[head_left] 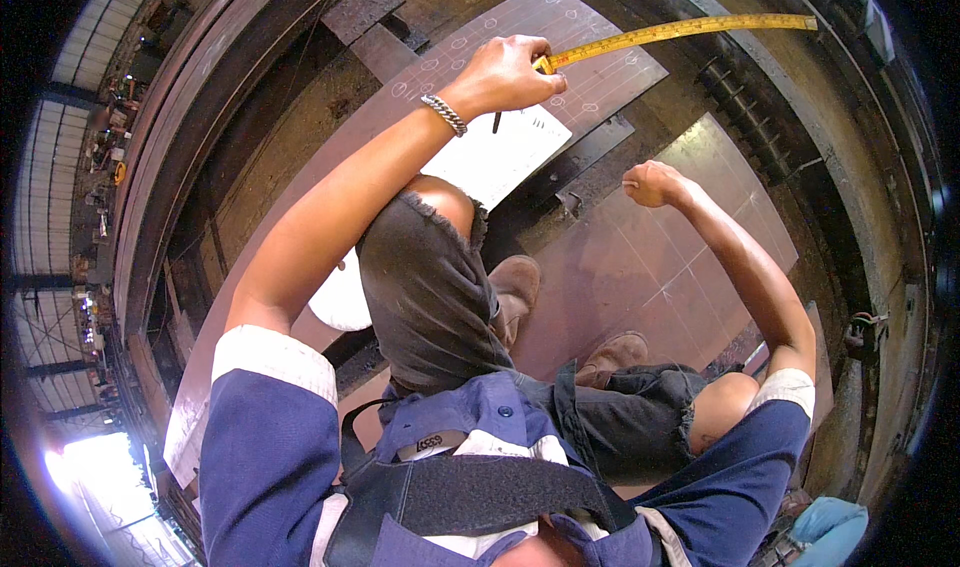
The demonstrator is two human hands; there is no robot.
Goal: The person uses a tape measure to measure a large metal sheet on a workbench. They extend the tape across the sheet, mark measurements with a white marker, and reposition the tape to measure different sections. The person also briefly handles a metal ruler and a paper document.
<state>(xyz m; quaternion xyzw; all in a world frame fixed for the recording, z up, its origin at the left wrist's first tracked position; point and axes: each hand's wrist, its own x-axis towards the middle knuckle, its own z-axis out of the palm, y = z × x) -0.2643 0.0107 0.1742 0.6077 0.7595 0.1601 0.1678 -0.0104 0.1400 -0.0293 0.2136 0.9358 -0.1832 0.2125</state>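
A yellow measuring tape (690, 31) runs out from the left hand (505, 72) toward the upper right, its free end hanging in the air above the dark floor beyond the plate. The left hand is closed around the tape's near end, fingers curled tight over it, with a metal chain bracelet (444, 114) on the wrist. It hovers over a long brown steel plate (590, 7) marked with small chalk ovals. Just below the hand, a white sheet of paper (505, 157) lies on that plate, and a thin dark pen or marker (496, 122) seems to hang beside the hand, though it is too small to tell for sure.

The right hand (650, 183) is clenched into a fist, well apart from the tape; whether it holds anything cannot be told. It is raised above a second steel plate (725, 177) scored with a grid of chalk lines. The person's brown boots (515, 287) stand on this plate. A white hard hat (340, 302) shows beside the left knee. A light blue cloth (830, 529) lies at the lower right.
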